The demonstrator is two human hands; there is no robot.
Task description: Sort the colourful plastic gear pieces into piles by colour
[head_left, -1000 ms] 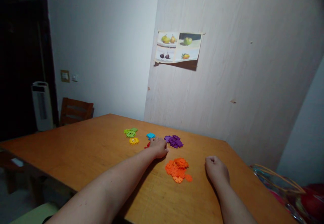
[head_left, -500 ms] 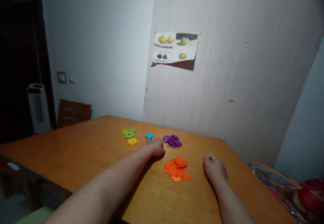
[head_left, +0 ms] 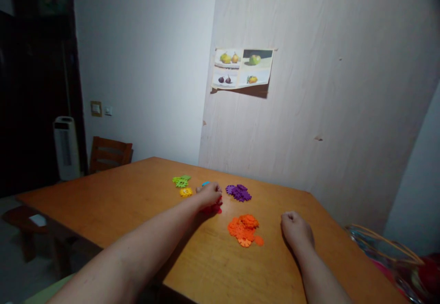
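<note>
My left hand (head_left: pixel 209 195) reaches across the table just over a pile of red flat toothed pieces (head_left: pixel 217 209), which it mostly covers. Its fingers are curled together, and what they hold, if anything, is hidden. Behind its knuckles shows part of a blue piece (head_left: pixel 205 183). To its right is a pile of purple gear-shaped pieces (head_left: pixel 240 193). Yellow (head_left: pixel 186 192) and green pieces (head_left: pixel 181 181) lie to its left. My right hand (head_left: pixel 297 230) rests on the tabletop as a closed fist, with nothing showing in it, right of an orange pile of flat round pieces (head_left: pixel 243 228).
The wooden table (head_left: pixel 137 194) stands close to the wall, where a fruit picture sheet (head_left: pixel 242 68) hangs. A wooden chair (head_left: pixel 110 153) and a white upright appliance (head_left: pixel 67 150) are at the far left. Bags with orange handles (head_left: pixel 385 244) sit beyond the right edge.
My left hand has lifted slightly and its fingers have turned, so red pieces now show beneath it and more of the blue piece is covered. The view has shifted a little left; my right fist stays put.
</note>
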